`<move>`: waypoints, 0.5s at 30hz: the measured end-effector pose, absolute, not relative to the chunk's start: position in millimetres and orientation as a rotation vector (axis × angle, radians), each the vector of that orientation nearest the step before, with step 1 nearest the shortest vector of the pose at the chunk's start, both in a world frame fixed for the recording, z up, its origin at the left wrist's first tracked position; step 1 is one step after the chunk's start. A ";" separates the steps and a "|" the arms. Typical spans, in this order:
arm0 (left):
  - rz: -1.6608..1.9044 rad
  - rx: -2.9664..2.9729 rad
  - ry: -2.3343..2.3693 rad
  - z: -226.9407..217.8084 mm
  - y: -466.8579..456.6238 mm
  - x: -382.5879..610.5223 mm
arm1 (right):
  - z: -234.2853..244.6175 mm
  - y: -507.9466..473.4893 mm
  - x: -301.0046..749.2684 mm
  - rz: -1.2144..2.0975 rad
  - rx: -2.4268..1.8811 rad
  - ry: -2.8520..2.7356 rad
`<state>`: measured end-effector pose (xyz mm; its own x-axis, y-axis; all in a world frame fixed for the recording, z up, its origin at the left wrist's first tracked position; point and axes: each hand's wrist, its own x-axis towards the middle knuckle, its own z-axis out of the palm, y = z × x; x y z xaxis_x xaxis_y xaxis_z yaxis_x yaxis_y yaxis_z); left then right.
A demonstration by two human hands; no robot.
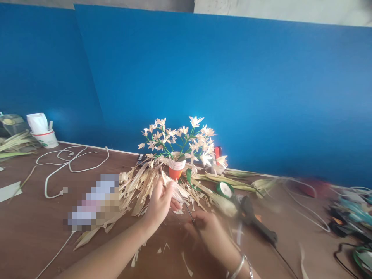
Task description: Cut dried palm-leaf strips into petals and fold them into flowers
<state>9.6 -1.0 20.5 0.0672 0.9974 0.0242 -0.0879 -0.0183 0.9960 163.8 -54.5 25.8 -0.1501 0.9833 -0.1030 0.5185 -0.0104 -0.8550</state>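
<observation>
Silver metal bracelets circle the wrist of the right hand, nearest to the camera. This hand is closed around a thin dark tool, too blurred for me to tell its kind. The left hand pinches a pale, pointed piece of dry husk, which is just in front of an orange cup with white rings. Both hands are close together but apart. From this cup rise green wrapped stems with cream star-shaped flowers. Left of the cup lie beige dry husk strips; to its right, a green ribbon roll with white centre and, nearer the camera, a black glue gun.
</observation>
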 end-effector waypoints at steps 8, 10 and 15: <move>1.214 1.170 1.054 17.7 -0.6 10.8 | 25.3 -54.0 163.8 1.086 -1.590 -1.691; 1.217 1.163 1.053 18.3 -0.8 11.5 | 23.5 -53.7 164.0 1.098 -1.587 -1.688; 1.213 1.199 1.121 28.7 0.0 7.8 | 18.2 -53.5 167.3 1.153 -1.514 -1.684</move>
